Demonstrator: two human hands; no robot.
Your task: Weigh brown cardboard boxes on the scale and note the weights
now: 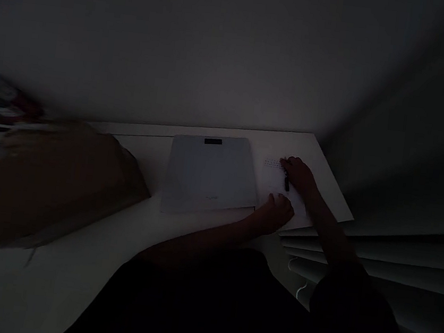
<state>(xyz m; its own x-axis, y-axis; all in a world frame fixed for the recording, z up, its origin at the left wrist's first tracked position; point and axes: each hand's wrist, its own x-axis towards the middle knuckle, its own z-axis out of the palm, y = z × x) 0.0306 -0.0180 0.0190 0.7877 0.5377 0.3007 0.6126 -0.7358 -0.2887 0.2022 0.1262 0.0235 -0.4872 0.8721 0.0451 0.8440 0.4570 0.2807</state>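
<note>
At a dim white desk [127, 225], right of a flat grey tablet [211, 173], the left hand [279, 211] presses flat and open on white paper [272, 180]; just beyond, the right hand [299, 175] grips a dark pen [286, 182], shaft running near-to-far

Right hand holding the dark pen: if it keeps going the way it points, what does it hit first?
Probably the pale wall behind the white desk: the right hand, holding a dark pen over white paper, points that way. Depth is unclear in the dim light.
</note>
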